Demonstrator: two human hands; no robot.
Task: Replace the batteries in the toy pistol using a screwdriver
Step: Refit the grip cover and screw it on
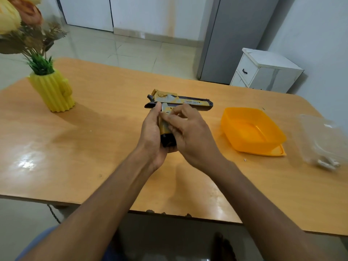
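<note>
Head view: left hand (152, 129) grips toy pistol (180, 101); right hand (190, 132) fingers apparently pinching grip.

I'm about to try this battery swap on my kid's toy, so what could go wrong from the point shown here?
Both hands work in the air: the left hand has its grip on the handle of the yellow and black toy pistol while the right hand picks at its side, so a loosened part could drop onto the orange wooden table. The empty orange plastic tub sits well to the side, so small parts might roll away.
</note>
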